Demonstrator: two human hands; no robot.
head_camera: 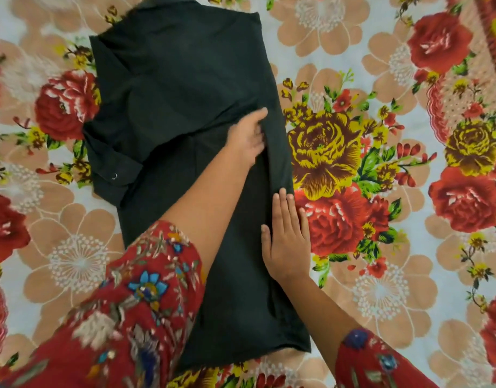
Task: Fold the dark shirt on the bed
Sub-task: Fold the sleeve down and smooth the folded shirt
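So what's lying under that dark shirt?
The floral bedsheet shows around the dark shirt, so it presumably runs beneath. Anything else underneath is hidden by the cloth. The left hand and right hand rest on top.

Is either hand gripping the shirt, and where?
The right hand holds nothing; it presses flat on the dark shirt. The left hand lies at a fold; grip cannot be told.

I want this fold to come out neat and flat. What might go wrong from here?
1. The right hand presses flat on only a short stretch of the dark shirt along its right fold; the lower end may spring open.
2. The cuff on the other side lies bunched and sticks out, so the next fold may trap a lump.
3. The left hand sits at the crease; sliding it could drag wrinkles.
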